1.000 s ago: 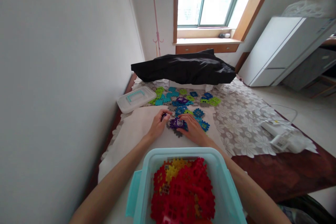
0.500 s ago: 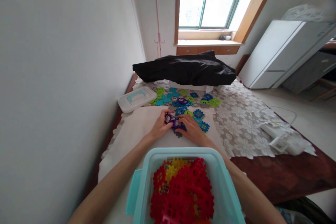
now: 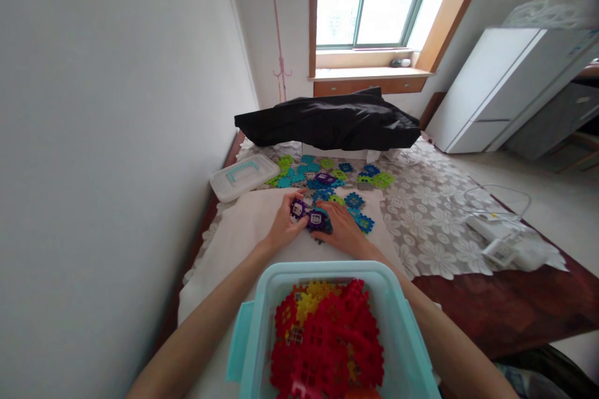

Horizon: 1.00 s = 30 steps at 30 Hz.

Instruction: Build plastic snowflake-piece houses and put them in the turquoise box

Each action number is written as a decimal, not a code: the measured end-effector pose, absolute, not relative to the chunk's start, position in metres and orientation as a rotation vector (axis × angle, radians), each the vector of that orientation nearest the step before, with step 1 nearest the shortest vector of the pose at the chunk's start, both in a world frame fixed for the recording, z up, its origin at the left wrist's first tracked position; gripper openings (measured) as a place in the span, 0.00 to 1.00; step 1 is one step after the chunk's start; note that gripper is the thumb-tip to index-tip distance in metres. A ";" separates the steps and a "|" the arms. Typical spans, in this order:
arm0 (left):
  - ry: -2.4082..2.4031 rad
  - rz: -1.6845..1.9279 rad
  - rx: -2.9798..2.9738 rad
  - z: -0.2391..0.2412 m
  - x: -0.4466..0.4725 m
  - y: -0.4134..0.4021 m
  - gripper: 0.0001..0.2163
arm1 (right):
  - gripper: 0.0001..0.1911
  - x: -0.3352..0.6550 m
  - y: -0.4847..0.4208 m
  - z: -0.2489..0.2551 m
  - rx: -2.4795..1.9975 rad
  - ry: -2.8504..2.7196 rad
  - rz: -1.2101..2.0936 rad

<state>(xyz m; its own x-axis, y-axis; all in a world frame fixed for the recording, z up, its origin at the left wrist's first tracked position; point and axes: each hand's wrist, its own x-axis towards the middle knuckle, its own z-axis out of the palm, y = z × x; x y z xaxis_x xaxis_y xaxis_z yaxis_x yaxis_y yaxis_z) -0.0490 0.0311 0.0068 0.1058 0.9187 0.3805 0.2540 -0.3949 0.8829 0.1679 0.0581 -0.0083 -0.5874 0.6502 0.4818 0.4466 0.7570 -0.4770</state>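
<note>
My left hand (image 3: 283,222) and my right hand (image 3: 340,229) meet over the white cloth (image 3: 243,224) on the table. The left hand's fingers are closed on a purple interlocking tile (image 3: 298,207). The right hand's fingers pinch a second purple tile (image 3: 316,219) that touches the first. Beyond the hands lie several loose blue, teal and green tiles (image 3: 327,177). Close to me stands a light blue plastic bin (image 3: 262,318) filled with red and yellow tiles (image 3: 322,336).
A clear lid with a teal handle (image 3: 243,176) lies at the left by the wall. A black cloth (image 3: 327,121) covers something at the table's far end. A white power strip with cables (image 3: 496,234) lies at the right on the lace tablecloth (image 3: 430,218).
The left hand has taken hold of a purple tile and brought it against the one in the right hand. Both tiles now sit slightly higher off the cloth.
</note>
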 end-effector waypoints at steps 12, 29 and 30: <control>1.080 1.164 1.951 0.007 -0.035 0.025 0.24 | 0.31 0.164 0.060 -0.011 -0.957 -2.351 0.396; 1.218 0.921 2.125 -0.001 -0.048 0.034 0.48 | 0.37 0.165 0.061 -0.012 -0.935 -2.350 0.397; 1.218 0.905 2.138 -0.003 -0.049 0.035 0.49 | 0.36 0.165 0.061 -0.012 -0.932 -2.347 0.398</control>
